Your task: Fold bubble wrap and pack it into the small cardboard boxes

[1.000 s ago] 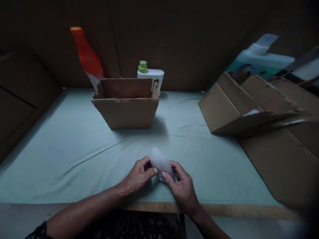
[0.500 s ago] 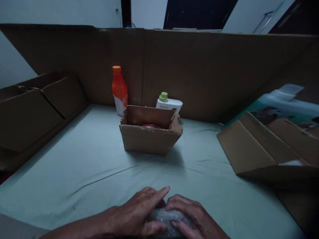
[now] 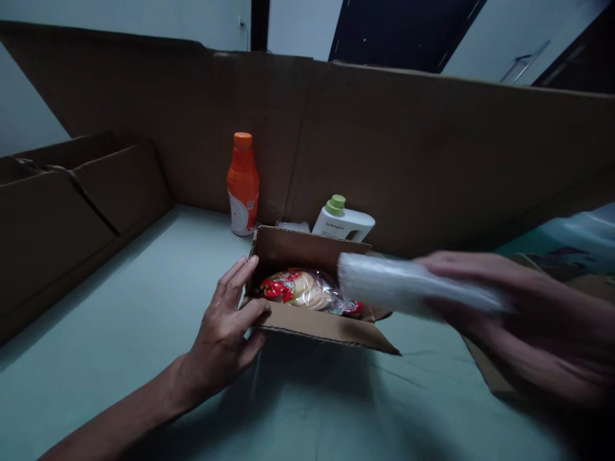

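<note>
My left hand [image 3: 225, 326] grips the left end of a small open cardboard box [image 3: 327, 325], thumb and fingers on its edges. Inside the box lies a clear and red plastic packet of pale food [image 3: 307, 290]. To the right, my right hand [image 3: 509, 307] is closed around a roll of clear bubble wrap [image 3: 384, 282], both smeared by motion. The roll's near end hangs over the right side of the box. Whether anything is wrapped inside the roll cannot be seen.
Behind the box stand an orange bottle [image 3: 243, 186] and a white bottle with a green cap [image 3: 343, 221]. A tall cardboard panel [image 3: 384, 141] closes off the back. More cardboard boxes [image 3: 110, 186] line the left; a teal container [image 3: 571, 237] is at the right.
Both hands have left the front edge, where they pressed the bubble wrap. My left hand now holds the box, which is tipped more open toward me; my right has carried the wrap up beside it.
</note>
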A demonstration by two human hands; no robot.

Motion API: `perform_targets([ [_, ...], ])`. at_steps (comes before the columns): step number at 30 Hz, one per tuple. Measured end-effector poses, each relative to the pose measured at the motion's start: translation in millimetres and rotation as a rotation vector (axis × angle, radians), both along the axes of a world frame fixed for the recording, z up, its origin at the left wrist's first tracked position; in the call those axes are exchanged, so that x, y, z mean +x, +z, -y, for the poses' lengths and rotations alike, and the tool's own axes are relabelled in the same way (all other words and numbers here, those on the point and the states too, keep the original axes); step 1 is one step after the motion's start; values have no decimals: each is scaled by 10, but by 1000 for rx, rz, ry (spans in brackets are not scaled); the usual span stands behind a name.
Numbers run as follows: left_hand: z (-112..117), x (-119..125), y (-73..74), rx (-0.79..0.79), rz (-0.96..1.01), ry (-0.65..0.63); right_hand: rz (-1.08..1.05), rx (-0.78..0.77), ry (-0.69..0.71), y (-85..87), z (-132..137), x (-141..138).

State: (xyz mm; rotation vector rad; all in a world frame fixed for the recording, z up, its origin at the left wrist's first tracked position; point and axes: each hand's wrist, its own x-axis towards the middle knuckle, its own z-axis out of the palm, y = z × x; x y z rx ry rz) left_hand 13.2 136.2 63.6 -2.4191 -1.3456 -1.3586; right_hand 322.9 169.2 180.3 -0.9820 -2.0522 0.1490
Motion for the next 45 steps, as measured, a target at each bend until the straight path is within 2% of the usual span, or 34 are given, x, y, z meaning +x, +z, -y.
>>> perform_targets([
  [2, 13, 1, -18, 16, 16, -15, 258, 64, 183, 118, -288, -345],
  [4, -9, -7, -20, 22, 21, -24, 469, 145, 295, 112, -551, -704],
  [6, -41, -16, -22, 29, 22, -26, 667, 187, 382, -5, -776, -1032],
  [8, -67, -23, -27, 34, 18, -25, 831, 189, 492, -192, -960, -1301],
  [11, -93, -33, -35, 26, 11, -28, 882, 161, 655, -494, -1166, -1573],
  [13, -104, -42, -34, 20, 11, -32, 839, 41, 726, -632, -1257, -1666],
  [15, -110, -50, -26, 15, 12, -40, 814, -95, 772, -668, -1309, -1686],
  [17, -108, -53, -11, 4, 15, -56, 772, -186, 779, -584, -1298, -1625],
  [19, -99, -55, 5, -5, 33, -70, 669, -229, 715, -403, -1191, -1470],
  [21, -85, -71, 12, 5, 90, -55, 516, -237, 573, -191, -973, -1207],
  [23, -69, -116, -11, 4, 181, -9, 343, -176, 343, -49, -673, -841],
  [24, -59, -150, -40, -23, 232, 13, 236, -134, 198, -35, -513, -634],
  [26, -32, -226, -137, -158, 338, 40, -18, -69, -153, -154, -214, -229],
  [28, 3, -287, -276, -361, 442, 53, -253, -60, -403, -453, 27, 62],
  [29, 19, -303, -352, -455, 489, 60, -324, -99, -443, -645, 119, 134],
  [31, 33, -302, -485, -597, 562, 70, -305, -316, -330, -1038, 223, 112],
  [33, 5, -257, -560, -690, 603, 43, -309, -469, -208, -1336, 201, -76],
  [34, -24, -218, -568, -727, 617, 21, -315, -526, -152, -1421, 152, -193],
  [36, -86, -104, -528, -764, 652, -13, -334, -552, -117, -1452, 48, -388],
  [39, -100, 166, -403, -721, 723, -42, -358, -493, -143, -1299, 94, -399],
  [42, 55, 514, -358, -713, 717, -186, -385, -434, -269, -1213, 451, -42],
  [45, 347, 773, -444, -750, 677, -338, -381, -345, -487, -1336, 968, 366],
])
